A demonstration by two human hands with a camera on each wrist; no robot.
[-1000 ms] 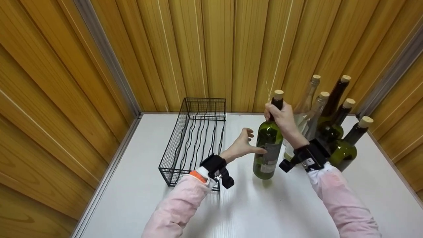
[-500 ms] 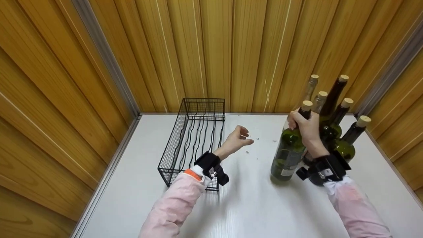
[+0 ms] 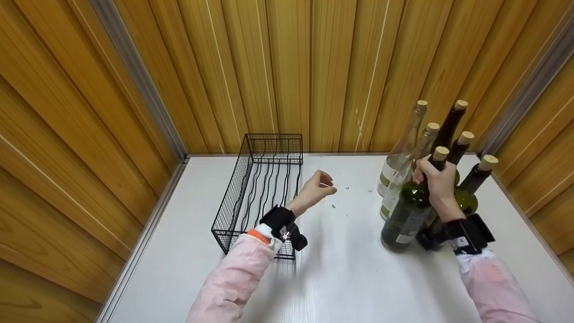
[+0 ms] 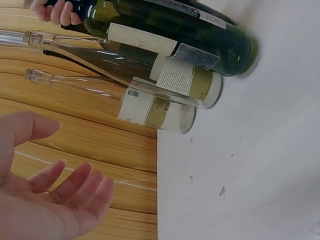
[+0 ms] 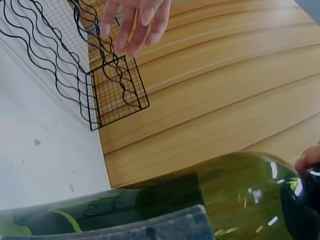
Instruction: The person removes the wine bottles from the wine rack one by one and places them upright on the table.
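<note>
My right hand (image 3: 431,177) grips the neck of a green corked wine bottle (image 3: 406,217), which leans a little with its base low by the white table (image 3: 350,278). The same bottle fills the right wrist view (image 5: 225,200) and lies along the top of the left wrist view (image 4: 165,25). My left hand (image 3: 319,187) hovers over the table beside the black wire basket (image 3: 262,188), fingers relaxed and holding nothing; its palm (image 4: 45,200) shows spread in the left wrist view.
Several other corked bottles stand at the back right: two clear ones (image 3: 399,157) (image 4: 150,107) and dark ones (image 3: 448,130) behind the held bottle. Wooden panel walls close in on three sides. Small specks lie on the table (image 3: 334,206).
My right hand has carried the green bottle to the right, up against the group of bottles. My left hand let go of its body and drew back towards the basket.
</note>
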